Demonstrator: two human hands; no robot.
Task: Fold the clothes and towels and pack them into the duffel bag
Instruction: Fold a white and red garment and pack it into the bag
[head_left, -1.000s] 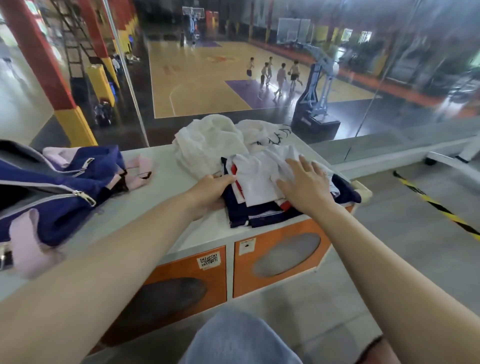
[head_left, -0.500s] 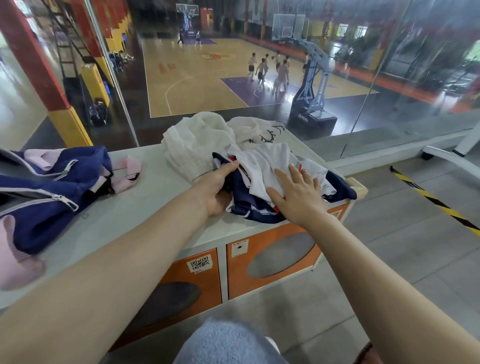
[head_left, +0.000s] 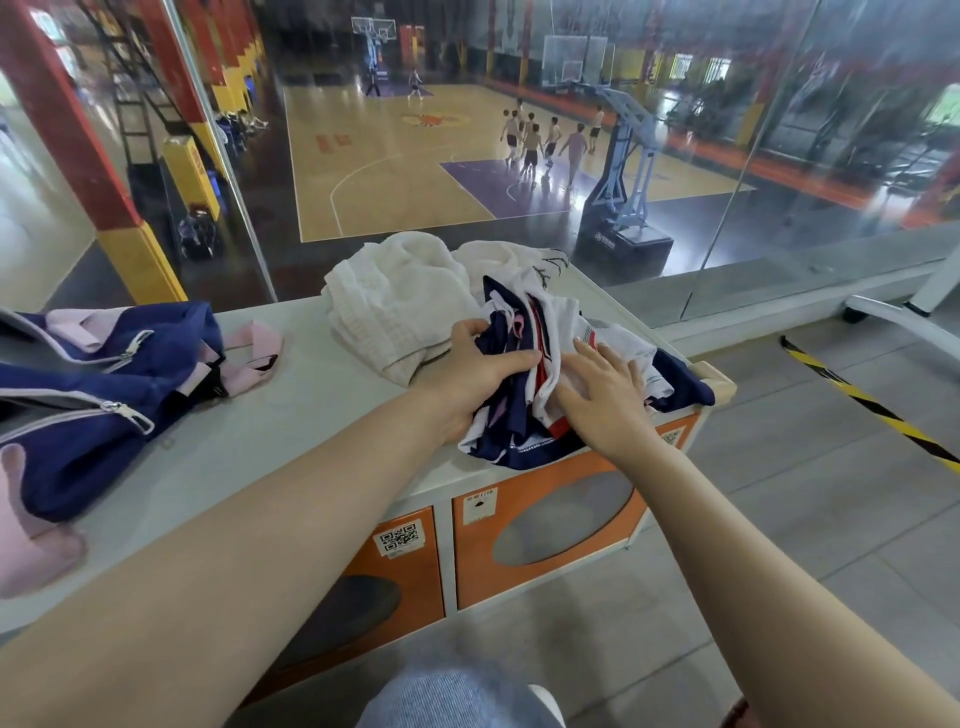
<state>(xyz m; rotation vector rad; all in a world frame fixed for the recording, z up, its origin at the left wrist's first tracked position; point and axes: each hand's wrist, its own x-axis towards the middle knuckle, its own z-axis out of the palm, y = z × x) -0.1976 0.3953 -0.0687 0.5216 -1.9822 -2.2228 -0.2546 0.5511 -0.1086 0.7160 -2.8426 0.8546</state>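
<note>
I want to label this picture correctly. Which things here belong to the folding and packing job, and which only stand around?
Job:
navy and white garment, gripped by left hand, right hand flat on it
white towels
duffel bag

Around:
locker cabinet under everything
basketball hoop stand

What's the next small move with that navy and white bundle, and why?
Probably lift the bundle clear and carry it toward the duffel bag. The left hand grips the navy and white clothes from the side, the right hand presses flat on them, and the bag lies open to the left.
</note>
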